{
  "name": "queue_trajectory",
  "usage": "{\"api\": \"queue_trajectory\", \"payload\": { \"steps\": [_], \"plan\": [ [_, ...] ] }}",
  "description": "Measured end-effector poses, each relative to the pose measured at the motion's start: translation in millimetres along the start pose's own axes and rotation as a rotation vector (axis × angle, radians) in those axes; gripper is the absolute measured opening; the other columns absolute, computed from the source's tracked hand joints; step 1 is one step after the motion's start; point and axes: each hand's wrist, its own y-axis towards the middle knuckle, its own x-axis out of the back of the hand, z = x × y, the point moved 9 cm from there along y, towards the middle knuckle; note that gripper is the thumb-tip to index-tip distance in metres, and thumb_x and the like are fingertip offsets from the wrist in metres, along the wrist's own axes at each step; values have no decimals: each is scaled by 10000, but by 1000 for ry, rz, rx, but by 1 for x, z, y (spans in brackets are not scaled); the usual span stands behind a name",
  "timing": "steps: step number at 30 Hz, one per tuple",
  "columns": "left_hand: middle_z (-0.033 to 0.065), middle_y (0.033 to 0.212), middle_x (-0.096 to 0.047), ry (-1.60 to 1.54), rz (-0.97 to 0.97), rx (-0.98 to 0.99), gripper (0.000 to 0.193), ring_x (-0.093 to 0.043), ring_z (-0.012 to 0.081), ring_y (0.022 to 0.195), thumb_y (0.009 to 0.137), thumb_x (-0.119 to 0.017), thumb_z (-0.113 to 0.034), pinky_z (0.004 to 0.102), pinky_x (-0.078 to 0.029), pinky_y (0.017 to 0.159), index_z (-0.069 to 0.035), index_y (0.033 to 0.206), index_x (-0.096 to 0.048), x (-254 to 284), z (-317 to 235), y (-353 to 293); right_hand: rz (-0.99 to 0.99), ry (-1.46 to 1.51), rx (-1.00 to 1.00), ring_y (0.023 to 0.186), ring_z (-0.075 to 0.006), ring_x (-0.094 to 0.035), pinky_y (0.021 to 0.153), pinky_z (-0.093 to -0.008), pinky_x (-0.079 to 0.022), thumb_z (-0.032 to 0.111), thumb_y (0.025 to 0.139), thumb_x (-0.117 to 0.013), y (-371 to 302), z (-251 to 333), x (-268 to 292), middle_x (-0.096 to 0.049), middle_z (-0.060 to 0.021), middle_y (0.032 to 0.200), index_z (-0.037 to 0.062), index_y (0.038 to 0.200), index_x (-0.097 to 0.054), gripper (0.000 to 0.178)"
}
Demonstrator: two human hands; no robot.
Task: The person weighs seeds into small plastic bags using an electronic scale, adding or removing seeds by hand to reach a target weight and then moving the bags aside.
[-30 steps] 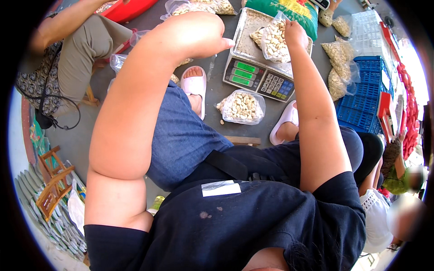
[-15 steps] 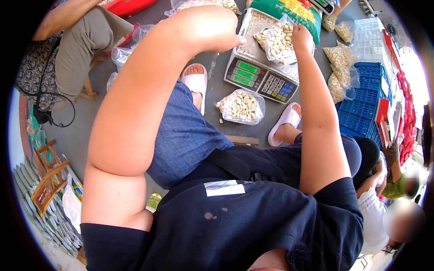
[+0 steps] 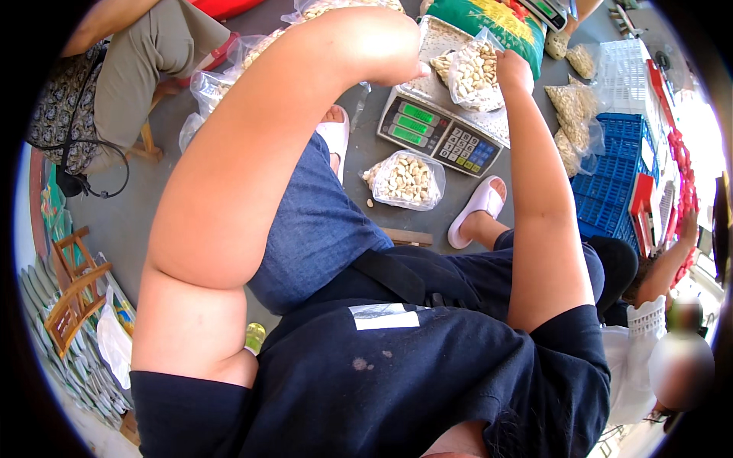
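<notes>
A clear plastic bag [image 3: 476,75] of pale, clove-shaped pieces rests on the metal pan of a digital scale [image 3: 445,131], its mouth open. My right hand [image 3: 515,74] is closed on the bag's right rim. My left hand [image 3: 406,70] is over the pan's left edge, just left of the bag. Its thumb shows, but my forearm hides its fingers. A few of the same pieces show at the bag's left side. On the floor before the scale stands another bag [image 3: 408,180] of these pieces, with one loose piece [image 3: 370,203] beside it.
Filled bags [image 3: 574,107] lie at the right by a blue crate [image 3: 607,179] and a white crate [image 3: 622,76]. A green sack [image 3: 489,19] lies behind the scale. Another person's leg [image 3: 145,76] is at the left; someone in white [image 3: 630,366] is at lower right.
My left hand has shifted slightly right, toward the bag on the scale. My right hand keeps its hold on the rim. At the right edge, the other person's arm has risen.
</notes>
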Motion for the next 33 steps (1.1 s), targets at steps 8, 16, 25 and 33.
{"api": "queue_trajectory", "payload": {
  "steps": [8, 16, 25, 33],
  "plan": [
    [145, 610, -552, -66, -29, 29, 284, -544, 258, 557, 777, -522, -298, 350, -437, 543, -28, 724, -595, 5, 2, -10, 87, 433, 215, 569, -165, -501, 561, -301, -403, 358, 794, -515, -40, 14, -29, -544, -67, 588, 45, 792, -591, 322],
    [154, 601, -543, -41, -5, -12, 285, -537, 267, 550, 764, -536, -295, 351, -426, 530, -18, 731, -594, 7, -2, -15, 707, 284, 560, 679, -298, -560, 624, -379, -446, 294, 767, -541, -195, 66, -160, -586, -143, 712, 57, 741, -566, 240],
    [140, 628, -565, -90, 111, 2, 272, -549, 258, 581, 789, -488, -253, 347, -434, 553, 2, 766, -581, 15, 1, -30, 427, 8, 984, 852, -245, -508, 719, -354, -436, 78, 669, -500, -265, 105, -158, -522, -83, 821, 69, 769, -567, 121],
    [149, 661, -567, -178, -32, 72, 213, -553, 270, 611, 728, -533, -203, 333, -437, 566, -5, 785, -587, 2, 26, -43, -231, 445, 808, 704, -276, -491, 613, -373, -421, 45, 666, -537, -160, 117, -57, -487, -98, 740, 77, 729, -512, 75]
  ]
}}
